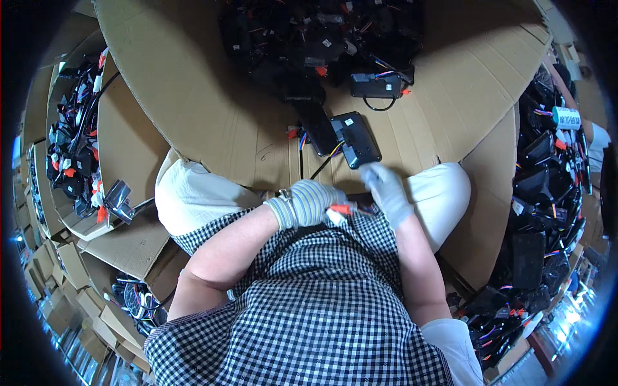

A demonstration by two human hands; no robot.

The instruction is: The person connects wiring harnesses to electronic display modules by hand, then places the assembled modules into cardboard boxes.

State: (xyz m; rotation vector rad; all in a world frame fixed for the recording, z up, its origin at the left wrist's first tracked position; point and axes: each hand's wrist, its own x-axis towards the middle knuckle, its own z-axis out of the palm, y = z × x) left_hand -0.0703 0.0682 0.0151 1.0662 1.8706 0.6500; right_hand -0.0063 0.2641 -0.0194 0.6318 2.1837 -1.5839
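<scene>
My left hand [308,201], in a striped knit glove, is closed in front of my lap. From its fingertips sticks out a cable end with an orange plug [340,209] and a white plug [336,218]. Close to its right is my gloved right hand [389,195], smeared by motion, so its grip is unclear. Just beyond the hands a flat black display unit [362,136] lies on the cardboard, with a label on its back. Next to it rests another black unit [315,128] with cables running toward my left hand.
A large cardboard sheet [212,109] spreads before me. Black wired units pile up [309,45] at its far side, with a separate one [376,85] near them. Cartons of wired units stand at left [77,141] and right [547,180]. A clear tape roll [118,201] sits on the left carton.
</scene>
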